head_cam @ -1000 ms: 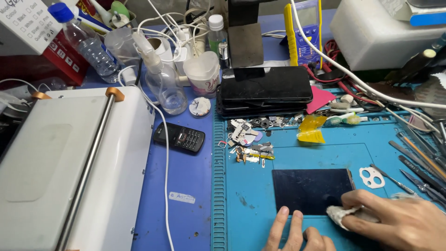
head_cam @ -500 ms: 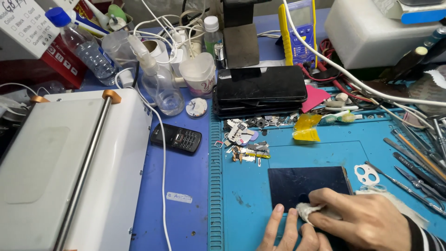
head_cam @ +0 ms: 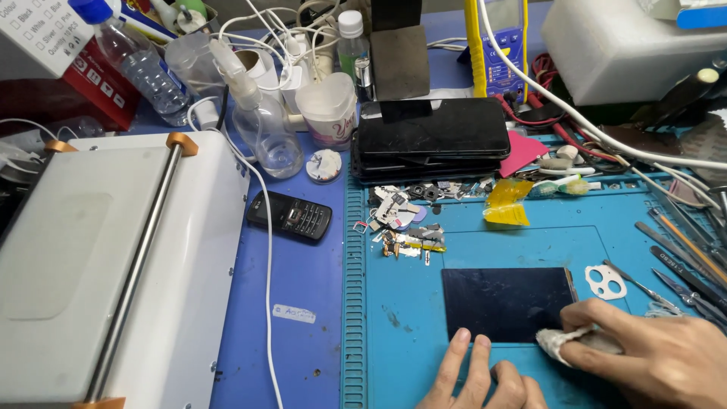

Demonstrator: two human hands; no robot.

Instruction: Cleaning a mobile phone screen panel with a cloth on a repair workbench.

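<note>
While the right hand (head_cam: 659,360) pinched a white cloth wad (head_cam: 559,342) at the lower right corner of the dark glass panel (head_cam: 506,301) on the blue mat (head_cam: 409,333), left hand (head_cam: 485,379) fingertips, open, pinned its bottom edge; light flat strokes looked wisest.

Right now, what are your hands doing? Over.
Right hand pinching a white cloth on the dark glass panel. Left hand steadying its near edge. Small white plate just beside.

Left hand (head_cam: 481,379) flat, right hand (head_cam: 651,356) pinched
</note>
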